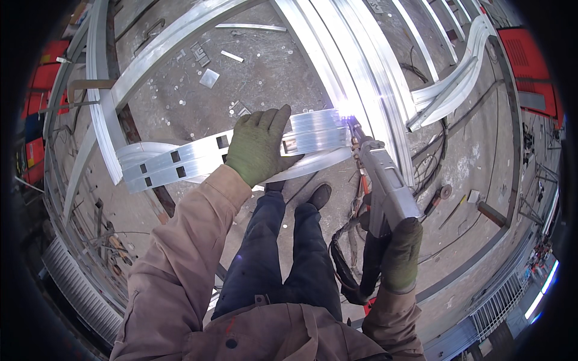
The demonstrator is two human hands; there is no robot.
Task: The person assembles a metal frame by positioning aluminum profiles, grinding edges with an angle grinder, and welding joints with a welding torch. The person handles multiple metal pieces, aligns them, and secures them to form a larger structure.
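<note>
My gloved left hand (259, 144) lies across a ribbed aluminium slat (198, 157) with square cut-outs, its fingers over the top and its thumb toward the near edge. At the slat's right end, a bright arc glows against a long aluminium beam (355, 54). The nozzle of a grey welding gun (388, 180) points at that glow, which washes out the joint. My gloved right hand (402, 256) is closed around the rear of the gun. Beneath the slat curves another aluminium strip (319, 162).
A clamp (90, 85) grips the frame at left. Thick black cables (349, 265) hang beside my right leg. A grinder-like tool (438, 198) lies on the floor at right. Metal offcuts (209, 78) litter the floor ahead. Red machines (530, 69) stand at both sides.
</note>
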